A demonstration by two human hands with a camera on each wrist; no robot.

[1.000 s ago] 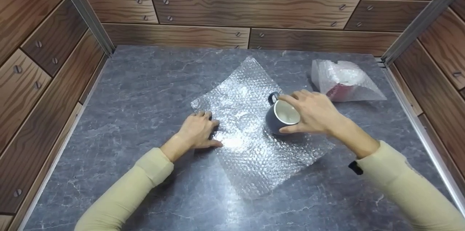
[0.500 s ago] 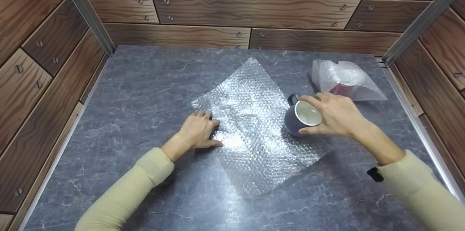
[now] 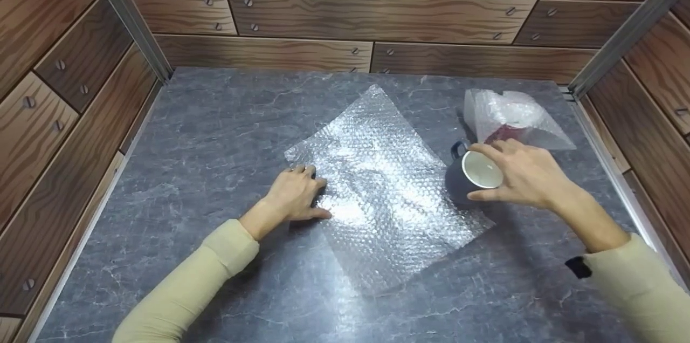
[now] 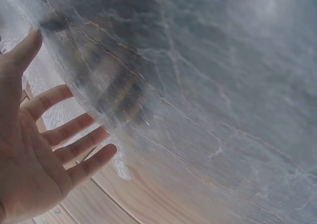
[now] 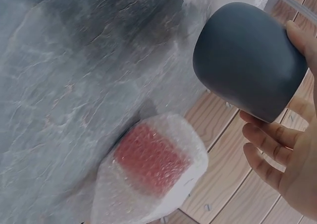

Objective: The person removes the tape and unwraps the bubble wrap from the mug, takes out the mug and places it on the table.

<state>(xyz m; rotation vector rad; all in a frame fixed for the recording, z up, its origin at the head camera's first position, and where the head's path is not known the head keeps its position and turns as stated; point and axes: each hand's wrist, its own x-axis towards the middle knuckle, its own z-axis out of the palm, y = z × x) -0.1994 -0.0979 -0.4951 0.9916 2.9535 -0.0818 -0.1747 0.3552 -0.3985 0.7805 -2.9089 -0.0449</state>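
Observation:
A dark blue mug (image 3: 458,184) with a white inside is gripped near its rim by my right hand (image 3: 525,173), thumb on the near side and fingers on the far side. Its handle (image 3: 459,149) points away from me. In the right wrist view the mug (image 5: 245,60) shows its smooth dark side. The mug overlaps the right edge of a sheet of bubble wrap (image 3: 377,170) spread flat on the table. My left hand (image 3: 291,192) rests at the sheet's left edge; in the left wrist view the left hand (image 4: 44,144) has its fingers spread along that edge.
Behind the right hand, a red object wrapped in bubble wrap (image 3: 512,116) sits at the back right of the grey marbled table (image 3: 226,116). Wood-patterned walls (image 3: 377,14) and metal posts (image 3: 126,14) enclose the table at the back and sides.
My right hand has carried the mug rightward, from over the bubble wrap's right half to its right edge. The left hand has stayed in place.

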